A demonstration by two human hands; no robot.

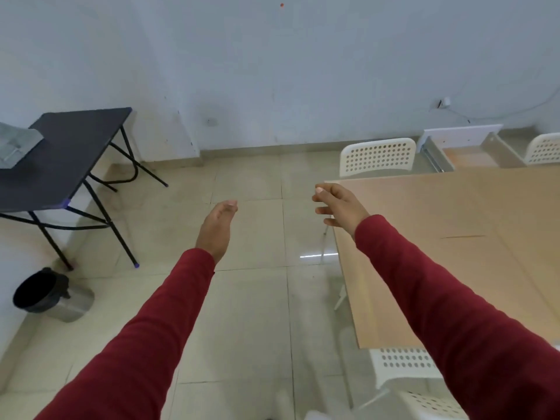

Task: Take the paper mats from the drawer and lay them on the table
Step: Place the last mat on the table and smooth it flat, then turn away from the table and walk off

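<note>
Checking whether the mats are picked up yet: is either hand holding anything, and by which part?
Nothing is held. The left hand and right hand hang empty, fingers loosely curled.

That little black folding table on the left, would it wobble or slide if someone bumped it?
Probably. The black folding table stands on thin crossed legs, so it looks light and easy to shift. The tiled floor is glossy, so the feet would likely slide. The grey object sits near its edge and might slip off.
</note>
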